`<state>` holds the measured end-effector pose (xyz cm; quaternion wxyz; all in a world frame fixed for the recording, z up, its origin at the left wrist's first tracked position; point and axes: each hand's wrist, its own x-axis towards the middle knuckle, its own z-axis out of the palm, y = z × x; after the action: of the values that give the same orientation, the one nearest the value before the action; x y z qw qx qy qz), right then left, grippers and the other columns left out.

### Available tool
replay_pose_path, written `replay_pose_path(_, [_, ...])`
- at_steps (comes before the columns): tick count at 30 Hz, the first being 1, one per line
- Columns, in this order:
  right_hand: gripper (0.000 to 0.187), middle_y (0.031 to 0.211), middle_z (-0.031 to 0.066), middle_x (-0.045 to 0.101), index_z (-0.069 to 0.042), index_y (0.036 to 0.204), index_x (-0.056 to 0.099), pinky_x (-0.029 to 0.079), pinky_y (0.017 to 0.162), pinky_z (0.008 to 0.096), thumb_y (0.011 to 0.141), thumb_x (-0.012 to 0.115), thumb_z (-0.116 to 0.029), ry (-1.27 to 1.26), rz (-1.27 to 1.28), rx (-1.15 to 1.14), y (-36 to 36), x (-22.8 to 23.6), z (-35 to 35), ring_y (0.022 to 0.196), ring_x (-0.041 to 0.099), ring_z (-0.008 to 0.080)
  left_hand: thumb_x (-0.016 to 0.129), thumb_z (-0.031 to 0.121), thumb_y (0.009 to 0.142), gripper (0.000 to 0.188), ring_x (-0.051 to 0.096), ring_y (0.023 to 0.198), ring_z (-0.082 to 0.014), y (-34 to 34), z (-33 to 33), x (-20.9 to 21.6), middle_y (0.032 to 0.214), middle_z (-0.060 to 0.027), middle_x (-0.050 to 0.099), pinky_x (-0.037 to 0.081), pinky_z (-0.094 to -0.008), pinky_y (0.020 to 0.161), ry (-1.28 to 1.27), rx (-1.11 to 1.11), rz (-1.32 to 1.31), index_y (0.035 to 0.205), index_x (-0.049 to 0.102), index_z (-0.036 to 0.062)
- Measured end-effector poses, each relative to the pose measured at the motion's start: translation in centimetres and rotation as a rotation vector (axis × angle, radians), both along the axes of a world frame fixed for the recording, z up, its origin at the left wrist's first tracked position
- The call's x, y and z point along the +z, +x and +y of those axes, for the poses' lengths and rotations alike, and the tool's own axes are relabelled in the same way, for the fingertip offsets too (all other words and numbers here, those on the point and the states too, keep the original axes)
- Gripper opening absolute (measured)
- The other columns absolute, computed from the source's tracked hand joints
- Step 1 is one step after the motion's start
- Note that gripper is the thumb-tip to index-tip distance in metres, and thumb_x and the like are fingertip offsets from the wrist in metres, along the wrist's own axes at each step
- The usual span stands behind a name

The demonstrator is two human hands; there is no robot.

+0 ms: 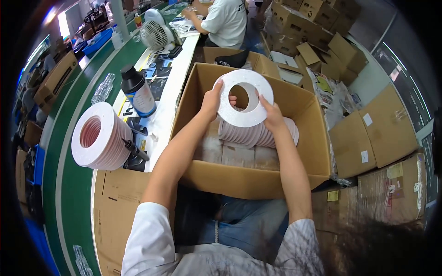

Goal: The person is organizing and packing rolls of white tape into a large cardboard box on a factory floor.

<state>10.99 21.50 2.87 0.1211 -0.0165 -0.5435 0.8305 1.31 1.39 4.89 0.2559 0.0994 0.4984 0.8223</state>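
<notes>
My left hand [213, 99] and my right hand [272, 115] grip opposite sides of a white ring [246, 77] with a large round hole. Some fingers of the left hand show through the hole. The ring is raised over an open cardboard box [230, 178], its flat face tilted toward me. Inside the box, below my hands, a row of similar pinkish-white rings [251, 136] lies on its side, leaning one against another. The ring and my forearms hide part of that row.
On the left, a stack of white rings [85, 158] stands beside a dark bottle [138, 94] with a blue label. A fan [155, 36] stands farther along the bench. Another person [225, 23] works beyond the box. Cardboard cartons [386, 126] line the right side.
</notes>
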Motion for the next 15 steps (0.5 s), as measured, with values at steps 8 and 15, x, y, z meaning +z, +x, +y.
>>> replay_pose_path(8, [0.044,0.102,0.0142,0.060,-0.002,0.123,0.048,0.055,0.074,0.0373,0.086,0.067,-0.014,-0.214,-0.174,-0.063,1.5,1.1,-0.7,0.087,0.064,0.0233,0.050,0.040,0.092,0.042,0.065,0.070,-0.0255,0.6,0.9,0.0,0.080,-0.0149,0.064,0.055,-0.0353,0.070,0.087,-0.264,-0.184,0.097,0.053,-0.0014])
replay_pose_path(15, [0.023,0.075,0.0059,0.060,-0.003,0.098,0.059,0.054,0.062,0.0322,0.081,0.072,-0.011,-0.075,-0.128,-0.139,0.1,0.6,-0.9,0.064,0.062,0.0191,0.076,0.034,0.073,0.061,0.067,0.087,-0.0275,1.1,0.1,0.6,0.095,-0.0185,0.067,0.053,-0.0368,0.080,-0.676,0.314,0.701,0.115,0.056,-0.0066])
